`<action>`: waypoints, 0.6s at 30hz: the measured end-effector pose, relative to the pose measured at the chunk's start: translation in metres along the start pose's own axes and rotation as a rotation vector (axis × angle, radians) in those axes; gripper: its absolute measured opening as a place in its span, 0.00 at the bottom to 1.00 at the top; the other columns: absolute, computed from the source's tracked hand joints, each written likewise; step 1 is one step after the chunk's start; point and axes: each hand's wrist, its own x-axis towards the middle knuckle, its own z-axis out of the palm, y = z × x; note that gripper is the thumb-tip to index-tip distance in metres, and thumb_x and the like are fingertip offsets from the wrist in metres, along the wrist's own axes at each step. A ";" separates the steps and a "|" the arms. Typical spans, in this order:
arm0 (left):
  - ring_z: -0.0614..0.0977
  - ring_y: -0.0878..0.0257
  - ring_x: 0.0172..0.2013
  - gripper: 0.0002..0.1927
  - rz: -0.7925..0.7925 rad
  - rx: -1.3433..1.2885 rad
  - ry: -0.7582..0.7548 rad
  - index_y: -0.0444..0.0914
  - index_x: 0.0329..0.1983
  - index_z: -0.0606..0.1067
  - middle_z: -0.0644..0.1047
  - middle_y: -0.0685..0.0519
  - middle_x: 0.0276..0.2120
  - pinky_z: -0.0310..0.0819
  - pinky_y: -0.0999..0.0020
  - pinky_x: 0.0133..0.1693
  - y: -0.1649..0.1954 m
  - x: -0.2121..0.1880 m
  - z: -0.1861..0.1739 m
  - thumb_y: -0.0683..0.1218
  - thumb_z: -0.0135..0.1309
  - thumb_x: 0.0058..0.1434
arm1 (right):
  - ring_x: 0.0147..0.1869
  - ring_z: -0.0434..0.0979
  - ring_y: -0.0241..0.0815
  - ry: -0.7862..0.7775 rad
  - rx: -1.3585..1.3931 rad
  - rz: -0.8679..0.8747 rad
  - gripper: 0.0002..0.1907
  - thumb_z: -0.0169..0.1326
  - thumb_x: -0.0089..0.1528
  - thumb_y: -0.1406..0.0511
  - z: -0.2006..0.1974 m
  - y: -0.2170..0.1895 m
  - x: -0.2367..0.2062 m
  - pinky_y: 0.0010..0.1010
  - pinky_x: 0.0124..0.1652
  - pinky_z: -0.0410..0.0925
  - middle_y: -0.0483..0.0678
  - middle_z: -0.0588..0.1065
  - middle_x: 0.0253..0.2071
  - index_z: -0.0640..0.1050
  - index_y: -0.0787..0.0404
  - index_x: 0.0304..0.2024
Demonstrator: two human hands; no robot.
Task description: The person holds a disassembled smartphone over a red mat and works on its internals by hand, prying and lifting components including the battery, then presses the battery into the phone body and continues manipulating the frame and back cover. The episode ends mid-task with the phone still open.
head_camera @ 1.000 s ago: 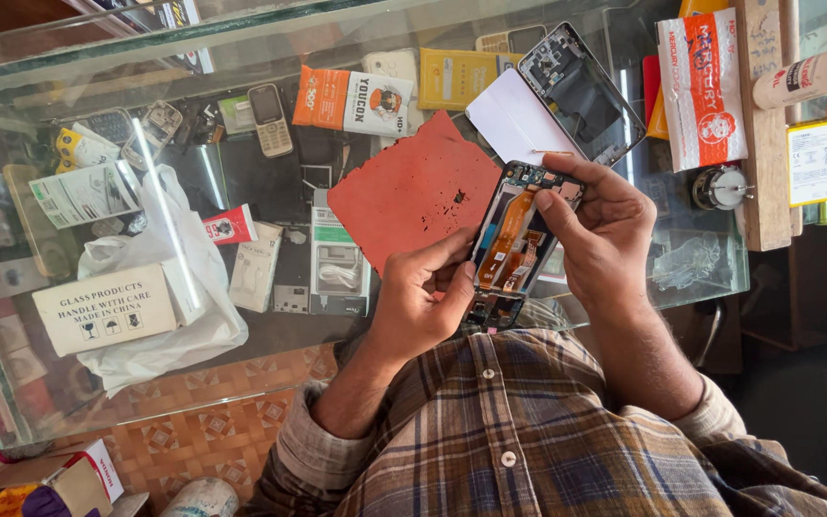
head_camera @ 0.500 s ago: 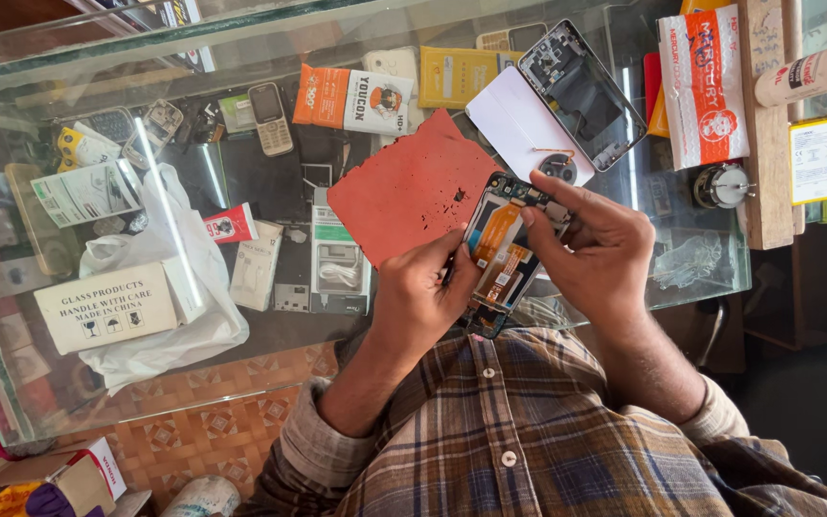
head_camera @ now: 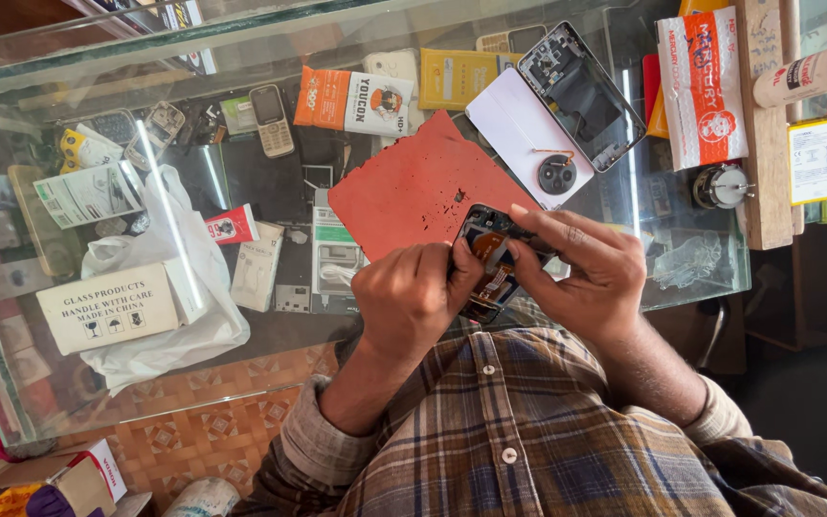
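Two hands: both meet over one opened phone [head_camera: 490, 263], held up close to the chest above the near edge of the counter.
Glass counter [head_camera: 69, 57]: the largest thing here, a see-through case, so boxes, old handsets and packets stored beneath stay visible while its top serves as a bench.
Red mat [head_camera: 413, 187]: lies flat on the glass just beyond the hands, likely a soft working pad for parts.
White bag [head_camera: 179, 316]: slumps under the glass at the left, beside a cardboard box [head_camera: 107, 308].
Phone frame [head_camera: 581, 94]: rests at the far right, face up, beside a white back cover [head_camera: 519, 129], both set apart from the work.
Left hand [head_camera: 409, 297]: fingers curl tight around the phone's left side, steadying it.
Right hand [head_camera: 591, 268]: fingertips pinch narrowly at the exposed orange innards; whether they hold a part, I cannot tell.
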 end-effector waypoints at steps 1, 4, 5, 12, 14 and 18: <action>0.74 0.58 0.17 0.17 0.001 0.021 -0.005 0.40 0.21 0.68 0.70 0.54 0.16 0.63 0.61 0.19 0.000 -0.001 0.000 0.44 0.60 0.65 | 0.43 0.85 0.39 -0.004 -0.022 -0.021 0.18 0.64 0.60 0.76 0.000 0.000 -0.001 0.26 0.41 0.76 0.53 0.82 0.42 0.81 0.67 0.54; 0.72 0.58 0.16 0.20 0.004 0.051 -0.015 0.40 0.19 0.66 0.68 0.54 0.15 0.61 0.61 0.18 0.000 -0.002 0.002 0.45 0.59 0.65 | 0.45 0.86 0.43 -0.014 -0.071 -0.066 0.18 0.64 0.59 0.75 0.000 -0.001 -0.003 0.28 0.43 0.77 0.55 0.82 0.43 0.81 0.67 0.52; 0.73 0.58 0.16 0.19 0.004 0.041 -0.015 0.40 0.20 0.66 0.68 0.54 0.16 0.61 0.61 0.19 0.000 -0.003 0.001 0.45 0.59 0.66 | 0.45 0.86 0.44 -0.017 -0.076 -0.069 0.18 0.65 0.59 0.75 0.000 -0.001 -0.004 0.29 0.44 0.77 0.56 0.82 0.43 0.81 0.67 0.52; 0.73 0.56 0.15 0.19 -0.070 -0.070 -0.116 0.38 0.18 0.70 0.70 0.53 0.14 0.61 0.59 0.18 0.001 0.003 -0.006 0.43 0.61 0.64 | 0.44 0.86 0.42 0.002 -0.054 -0.058 0.17 0.65 0.59 0.75 -0.002 0.003 -0.006 0.28 0.43 0.77 0.55 0.82 0.42 0.81 0.67 0.51; 0.79 0.57 0.22 0.09 -0.102 -0.272 -0.068 0.36 0.30 0.77 0.77 0.52 0.24 0.69 0.63 0.24 0.003 0.005 -0.011 0.42 0.58 0.66 | 0.46 0.86 0.41 0.014 -0.021 -0.039 0.17 0.65 0.60 0.76 -0.006 0.004 -0.005 0.28 0.44 0.78 0.55 0.82 0.43 0.81 0.68 0.52; 0.86 0.60 0.33 0.06 -0.215 -0.570 -0.061 0.34 0.45 0.81 0.83 0.50 0.35 0.78 0.68 0.33 0.005 0.009 -0.019 0.40 0.56 0.70 | 0.44 0.85 0.38 0.010 0.009 -0.018 0.17 0.66 0.59 0.76 -0.009 0.003 -0.005 0.24 0.41 0.76 0.56 0.82 0.43 0.81 0.69 0.51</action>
